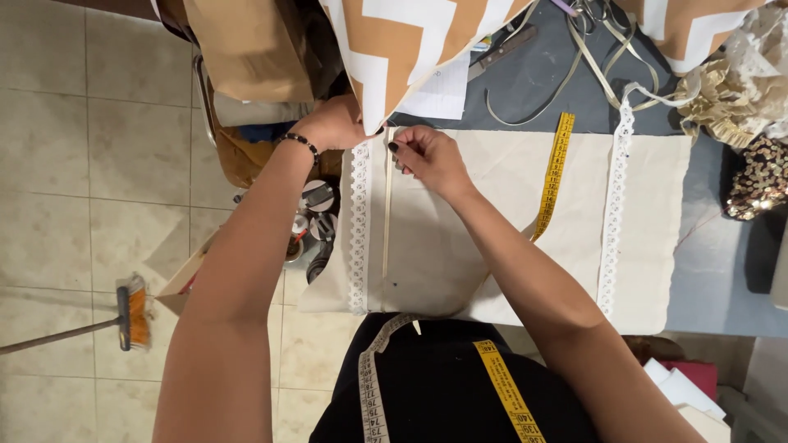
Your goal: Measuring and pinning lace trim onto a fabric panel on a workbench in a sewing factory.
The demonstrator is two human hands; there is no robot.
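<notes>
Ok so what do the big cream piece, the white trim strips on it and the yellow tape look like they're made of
The cream piece looks like woven cotton or canvas: matte, soft folds. The white trim strips look like openwork lace, with scalloped edges and holes. The yellow tape seems a flexible coated or vinyl measuring tape: smooth, slightly glossy. The narrow cream strip under the right hand may be ribbon; I can't tell for sure.

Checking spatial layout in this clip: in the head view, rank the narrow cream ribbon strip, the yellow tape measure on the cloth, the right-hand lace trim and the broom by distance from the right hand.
From the right hand:
1. Narrow cream ribbon strip, at its fingertips.
2. Yellow tape measure, on the cloth to its right.
3. Right-hand lace trim, farther right.
4. Broom, on the floor, far left.
</notes>
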